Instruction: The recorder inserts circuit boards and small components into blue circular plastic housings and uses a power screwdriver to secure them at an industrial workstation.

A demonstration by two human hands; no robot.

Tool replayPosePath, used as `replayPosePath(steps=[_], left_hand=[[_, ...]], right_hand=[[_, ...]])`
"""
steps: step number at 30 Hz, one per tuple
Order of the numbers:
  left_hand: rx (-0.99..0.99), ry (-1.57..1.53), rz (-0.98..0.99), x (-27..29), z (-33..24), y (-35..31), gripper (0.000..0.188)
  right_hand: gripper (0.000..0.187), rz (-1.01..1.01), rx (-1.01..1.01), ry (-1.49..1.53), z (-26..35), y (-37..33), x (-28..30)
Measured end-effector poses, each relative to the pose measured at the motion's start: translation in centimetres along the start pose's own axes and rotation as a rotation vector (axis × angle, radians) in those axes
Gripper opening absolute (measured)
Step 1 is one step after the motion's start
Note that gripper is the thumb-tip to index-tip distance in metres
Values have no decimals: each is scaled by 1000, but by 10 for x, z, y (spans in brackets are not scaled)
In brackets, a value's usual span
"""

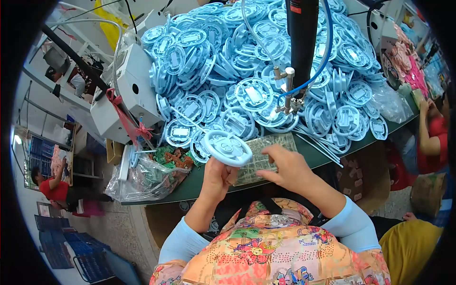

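My left hand (217, 179) is closed on a light blue plastic toy steering wheel (228, 148), holding it tilted near the table's front edge. A thin white stick (187, 117) reaches from the pile toward that wheel; whether they touch I cannot tell. To the right, my right hand (289, 167) has its fingers apart and nothing in them. It hovers over or rests at the edge of a worn, patterned square pad (259, 154). Just beyond both hands rises a big heap of similar light blue wheel parts (256, 94), many showing a rectangular recess.
A black upright post (302, 42) with metal fittings and a blue hose stands amid the heap. White sticks (320, 145) lie right of the pad. A plastic bag (149, 183) and green circuit boards (166, 156) sit left. Other people work at both sides.
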State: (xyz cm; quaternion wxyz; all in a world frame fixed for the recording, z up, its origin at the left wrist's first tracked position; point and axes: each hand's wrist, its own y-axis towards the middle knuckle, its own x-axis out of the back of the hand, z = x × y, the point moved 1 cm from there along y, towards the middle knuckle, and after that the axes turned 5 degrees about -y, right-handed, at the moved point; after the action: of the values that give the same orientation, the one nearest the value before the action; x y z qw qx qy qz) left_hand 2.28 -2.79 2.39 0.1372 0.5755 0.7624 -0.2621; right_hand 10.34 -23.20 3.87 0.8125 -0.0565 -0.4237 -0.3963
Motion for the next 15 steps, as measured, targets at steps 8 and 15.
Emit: replayPosePath(steps=[8, 15], left_hand=[[118, 91, 124, 15, 11, -7, 46], [4, 390, 280, 35, -9, -46, 54]], right_hand=[[38, -106, 195, -233, 10, 17, -16], [36, -109, 628, -241, 18, 15, -31]])
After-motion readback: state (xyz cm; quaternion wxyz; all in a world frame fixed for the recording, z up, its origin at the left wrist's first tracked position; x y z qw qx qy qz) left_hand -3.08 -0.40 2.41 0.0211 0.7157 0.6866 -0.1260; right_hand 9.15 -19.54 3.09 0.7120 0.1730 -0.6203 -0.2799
